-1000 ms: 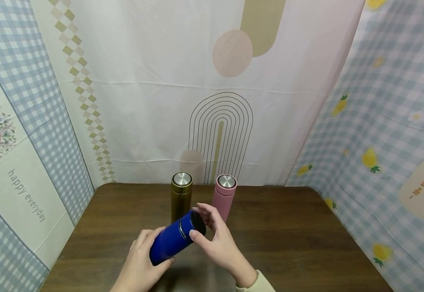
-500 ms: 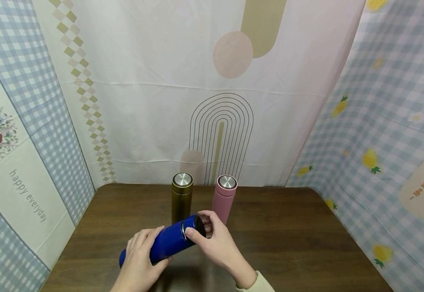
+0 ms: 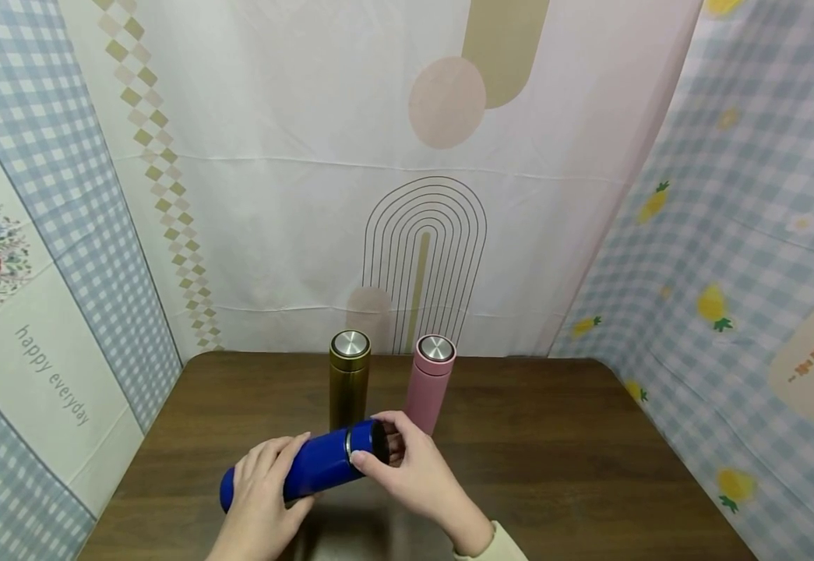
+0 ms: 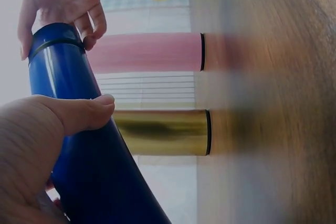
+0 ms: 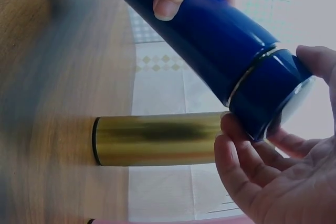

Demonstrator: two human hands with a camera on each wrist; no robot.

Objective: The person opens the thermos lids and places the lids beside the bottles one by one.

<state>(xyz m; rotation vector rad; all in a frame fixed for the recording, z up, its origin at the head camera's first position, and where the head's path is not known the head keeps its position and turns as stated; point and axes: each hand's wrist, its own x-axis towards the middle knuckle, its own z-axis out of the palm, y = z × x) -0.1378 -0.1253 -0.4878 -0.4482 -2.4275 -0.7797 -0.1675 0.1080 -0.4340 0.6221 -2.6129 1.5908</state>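
Observation:
A blue thermos flask (image 3: 318, 465) is held tilted above the table, its lid end pointing right and slightly up. My left hand (image 3: 259, 491) grips its body from the left, the thumb (image 4: 86, 113) lying across the side in the left wrist view. At the other end my right hand (image 3: 421, 475) has thumb and fingers on opposite sides of the blue lid (image 5: 268, 93), fingertips at its edge. A narrow gap with a silvery ring shows between lid and body. The palm stays off the lid's top.
Behind the hands a gold thermos flask (image 3: 347, 389) and a pink thermos flask (image 3: 430, 389) stand upright with silver-topped lids. They rest on a dark wooden table (image 3: 554, 452). Patterned cloths (image 3: 273, 195) hang at the back and both sides.
The blue flask has swung to a flatter tilt, its base coming into sight left of my left hand. My right hand has moved slightly down, its fingers drawing closer round the lid.

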